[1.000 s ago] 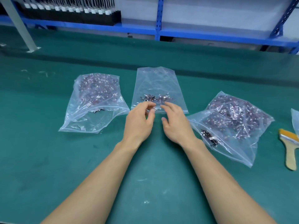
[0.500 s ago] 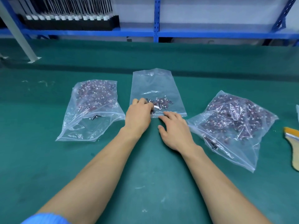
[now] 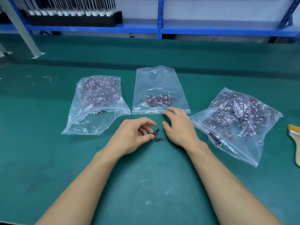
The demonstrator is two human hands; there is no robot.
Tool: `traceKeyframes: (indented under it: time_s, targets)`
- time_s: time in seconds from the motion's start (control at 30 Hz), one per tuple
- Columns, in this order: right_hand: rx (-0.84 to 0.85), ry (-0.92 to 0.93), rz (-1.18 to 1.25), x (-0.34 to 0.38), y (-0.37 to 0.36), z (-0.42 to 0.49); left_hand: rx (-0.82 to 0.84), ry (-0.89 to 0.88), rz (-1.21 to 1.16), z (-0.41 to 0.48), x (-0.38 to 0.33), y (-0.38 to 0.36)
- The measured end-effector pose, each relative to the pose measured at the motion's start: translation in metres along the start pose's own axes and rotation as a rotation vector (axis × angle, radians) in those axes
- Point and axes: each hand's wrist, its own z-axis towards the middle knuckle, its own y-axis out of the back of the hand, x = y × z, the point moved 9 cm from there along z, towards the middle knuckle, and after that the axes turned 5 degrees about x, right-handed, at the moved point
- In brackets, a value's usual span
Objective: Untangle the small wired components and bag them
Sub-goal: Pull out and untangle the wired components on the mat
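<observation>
Three clear plastic bags lie on the green table. The middle bag (image 3: 159, 82) holds a small heap of red-wired components (image 3: 158, 100) near its mouth. The left bag (image 3: 97, 101) and the right bag (image 3: 235, 117) are much fuller. My left hand (image 3: 133, 135) pinches a small dark wired component (image 3: 157, 136) just above the mat, in front of the middle bag. My right hand (image 3: 177, 125) lies beside it with relaxed fingers, its fingertips touching the middle bag's mouth edge.
A yellow-bristled brush (image 3: 294, 143) lies at the right edge of the table (image 3: 146, 184). Blue shelving (image 3: 160, 17) runs along the back, with a black tray of white-tipped parts (image 3: 73, 15) on it. A grey post (image 3: 21, 28) stands at the back left.
My left hand has drawn back from the middle bag's mouth toward me, now holding a small dark component. My right hand has stayed at the bag's mouth edge.
</observation>
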Motion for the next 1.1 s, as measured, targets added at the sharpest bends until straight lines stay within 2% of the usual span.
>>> traceKeyframes:
  time_s: [0.13, 0.2, 0.33, 0.4, 0.7, 0.97, 1.1]
  targets:
    - [-0.109, 0.029, 0.223, 0.008, 0.017, -0.014, -0.053, 0.015, -0.126, -0.009, 0.01, 0.005]
    - [-0.11, 0.047, 0.282, 0.014, 0.023, -0.021, -0.064, 0.016, -0.183, -0.01, 0.012, 0.008]
    - [0.037, 0.127, 0.225, 0.028, 0.01, -0.036, -0.082, 0.025, -0.263, -0.009, 0.014, 0.013]
    - [0.05, 0.159, 0.192, 0.03, 0.004, -0.04, -0.086, 0.044, -0.302, -0.01, 0.017, 0.013]
    - [0.05, 0.197, 0.18, 0.027, 0.004, -0.041, -0.067, 0.06, -0.374, -0.01, 0.021, 0.015]
    - [-0.092, 0.083, 0.307, 0.01, 0.024, -0.045, -0.156, 0.058, -0.352, -0.011, 0.022, 0.024]
    - [-0.089, 0.038, 0.238, 0.007, 0.022, -0.044, -0.174, 0.035, -0.376, -0.012, 0.019, 0.026]
